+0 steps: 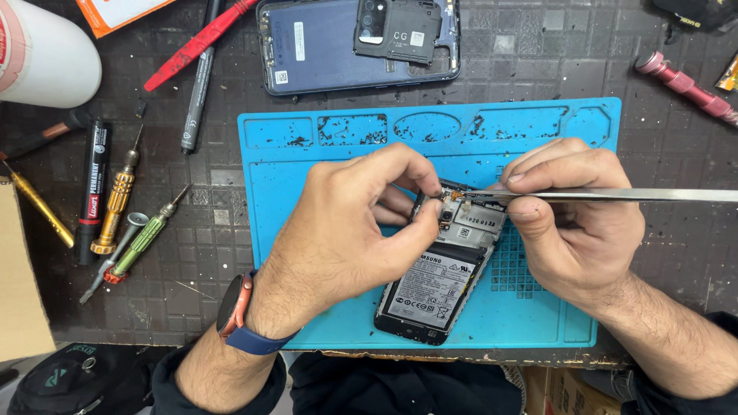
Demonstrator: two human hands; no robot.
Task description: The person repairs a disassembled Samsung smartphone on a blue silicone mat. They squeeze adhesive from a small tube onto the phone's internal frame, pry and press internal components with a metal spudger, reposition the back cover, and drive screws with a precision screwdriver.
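Item: opened smartphone [438,288], back cover off, battery label showing. I am seeing it lying on the blue repair mat [323,315], long axis running diagonally, its lower end pointing toward the mat's near edge and its camera end pointing up and right, between both hands.

Left hand [346,223]: I am watching it coming in from the lower left, wrist wearing a watch with a blue strap [242,319], palm arching over the phone's upper left edge, thumb and fingers pinching closed on the frame.

Right hand [573,215]: entering from the lower right, fingers curling shut around metal tweezers [615,195], which are lying almost level, tips touching the board near the camera end.

Nearby: detached blue back cover [338,46] above the mat; screwdrivers [127,223] lying well left.
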